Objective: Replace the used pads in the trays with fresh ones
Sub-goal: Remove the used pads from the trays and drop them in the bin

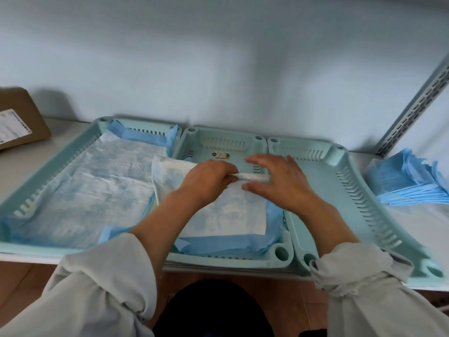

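White shelf (413, 222), 3 teal trays (315, 190) side by side, cardboard box (21, 117) far left, blue pad stack (408, 178) right

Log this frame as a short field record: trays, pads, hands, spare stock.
left tray: lined with a pad lying flat
middle tray: pad covers only the near part; far floor bare
right tray: no pad
left hand: grips the pad's rolled far edge
right hand: fingers spread, touching the same edge
spare stock: folded blue pads on the shelf right of the trays
other: cardboard box at far left
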{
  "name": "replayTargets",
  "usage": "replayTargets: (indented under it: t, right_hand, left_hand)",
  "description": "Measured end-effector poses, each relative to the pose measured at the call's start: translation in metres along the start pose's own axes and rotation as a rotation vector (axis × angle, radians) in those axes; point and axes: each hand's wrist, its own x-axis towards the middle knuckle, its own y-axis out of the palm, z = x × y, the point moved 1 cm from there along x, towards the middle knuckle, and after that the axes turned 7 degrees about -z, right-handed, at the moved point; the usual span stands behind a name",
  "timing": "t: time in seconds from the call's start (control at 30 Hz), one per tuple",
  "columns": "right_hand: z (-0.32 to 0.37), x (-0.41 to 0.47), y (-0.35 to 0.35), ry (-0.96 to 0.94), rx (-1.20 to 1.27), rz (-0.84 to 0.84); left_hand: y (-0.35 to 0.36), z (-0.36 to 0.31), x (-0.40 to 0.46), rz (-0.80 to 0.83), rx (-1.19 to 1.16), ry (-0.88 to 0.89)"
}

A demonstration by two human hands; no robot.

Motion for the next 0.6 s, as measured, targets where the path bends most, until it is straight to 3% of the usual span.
replayTargets:
  t: [0.03,0.1,0.27,0.33,0.4,0.47,0.6]
  right_hand:
    - [0.001,-0.003,0.003,-0.027,-0.167,0.032]
    - [0.003,-0.004,0.006,0.019,-0.246,-0.026]
    - [0.001,0.005,-0.001,0.144,0.213,-0.314]
    - [-0.006,0.005,-0.005,0.166,0.478,-0.25]
    - [-0.017,0.002,-0.005,0.249,0.547,-0.054]
    - [-0.027,-0.002,-0.003,0.302,0.31,0.085]
    - [-0.028,-0.004,-0.003,0.334,-0.055,0.068]
  left_hand:
    - [0.0,-0.002,-0.001,0.002,0.003,0.013]
    - [-0.002,-0.004,-0.002,0.006,0.005,0.02]
    - [-0.015,0.013,0.0,-0.039,0.067,-0.149]
    - [-0.017,0.017,0.001,-0.057,0.051,-0.162]
    - [-0.019,0.018,0.002,-0.099,0.049,-0.125]
    - [-0.018,0.018,0.004,-0.142,0.018,-0.099]
    - [-0.012,0.019,0.009,-0.208,-0.109,-0.031]
